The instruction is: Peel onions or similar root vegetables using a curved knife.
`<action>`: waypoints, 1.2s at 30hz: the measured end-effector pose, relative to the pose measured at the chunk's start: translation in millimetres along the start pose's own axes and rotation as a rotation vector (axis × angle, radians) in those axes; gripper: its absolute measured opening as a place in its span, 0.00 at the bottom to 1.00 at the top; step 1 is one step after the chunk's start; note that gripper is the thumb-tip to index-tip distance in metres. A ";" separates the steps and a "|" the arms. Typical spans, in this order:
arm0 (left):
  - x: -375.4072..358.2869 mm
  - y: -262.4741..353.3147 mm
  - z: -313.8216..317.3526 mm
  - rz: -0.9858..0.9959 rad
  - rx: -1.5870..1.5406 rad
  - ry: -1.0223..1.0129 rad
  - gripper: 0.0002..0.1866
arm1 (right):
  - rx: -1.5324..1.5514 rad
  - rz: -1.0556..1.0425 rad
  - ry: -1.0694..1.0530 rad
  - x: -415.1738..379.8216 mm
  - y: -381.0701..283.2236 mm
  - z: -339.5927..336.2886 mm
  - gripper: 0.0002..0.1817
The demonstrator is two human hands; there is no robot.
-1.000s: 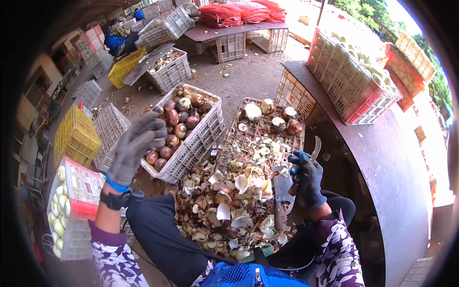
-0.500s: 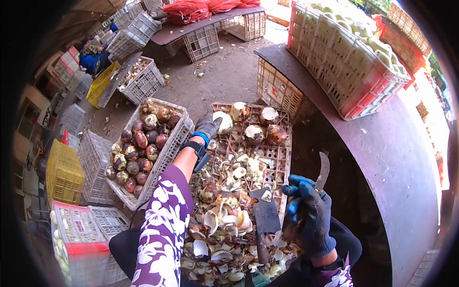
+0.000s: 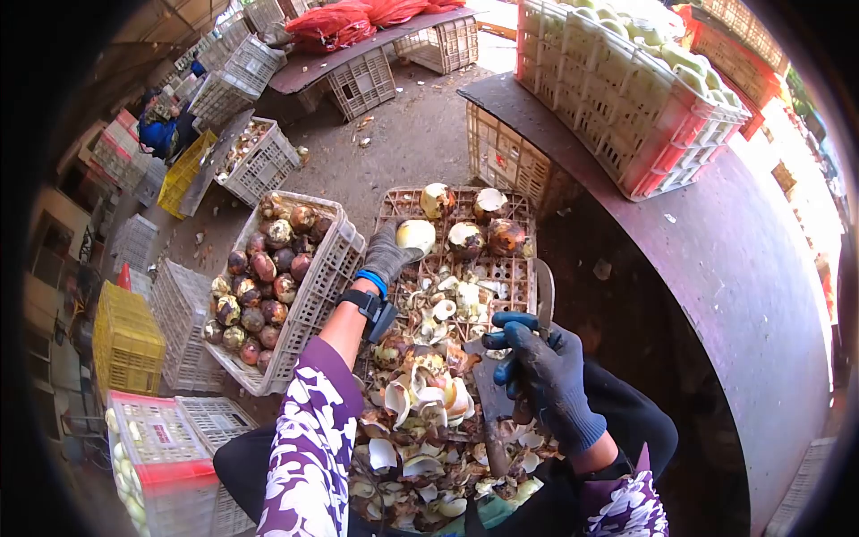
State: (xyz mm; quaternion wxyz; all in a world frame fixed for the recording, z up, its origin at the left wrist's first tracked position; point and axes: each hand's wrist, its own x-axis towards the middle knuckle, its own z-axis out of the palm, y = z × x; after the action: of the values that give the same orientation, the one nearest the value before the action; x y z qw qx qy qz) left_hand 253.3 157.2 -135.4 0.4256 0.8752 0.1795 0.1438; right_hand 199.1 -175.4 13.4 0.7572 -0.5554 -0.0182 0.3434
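My left hand (image 3: 391,254), in a grey glove, grips a partly peeled round vegetable (image 3: 416,234), pale on top, at the upturned slatted crate's left side. My right hand (image 3: 546,367), gloved in grey and blue, is closed on a curved knife (image 3: 545,291), its blade pointing up, apart from the vegetable. Several part-peeled round vegetables (image 3: 507,238) with brown skin and pale tops stand on the far end of the slatted crate (image 3: 523,300). Peelings (image 3: 420,394) cover its near part. Below my right hand lies a cleaver-like blade (image 3: 493,389) with a dark handle.
Left of my arm, a white crate (image 3: 327,268) holds unpeeled reddish-brown round vegetables (image 3: 277,233). A curved table (image 3: 707,251) on the right bears a red-and-white crate (image 3: 617,107) of pale produce. Yellow crates (image 3: 128,336) and red bags (image 3: 331,25) are further off. A person (image 3: 159,125) sits at the far left.
My right hand with the knife has moved left, closer to the crate. The vegetable in my left hand looks turned and shows a yellower side. The whole view has shifted slightly.
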 end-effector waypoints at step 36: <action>-226.9 131.1 -135.6 -0.054 -0.429 -0.365 0.37 | -0.391 0.067 -0.583 -2.5 27.5 71.7 0.22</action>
State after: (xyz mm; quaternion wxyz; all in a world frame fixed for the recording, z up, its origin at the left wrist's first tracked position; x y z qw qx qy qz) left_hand 20.7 77.0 27.5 0.6300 0.7715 0.0885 0.0074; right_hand 154.1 -113.3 18.2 0.5877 -0.5686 -0.2809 0.5024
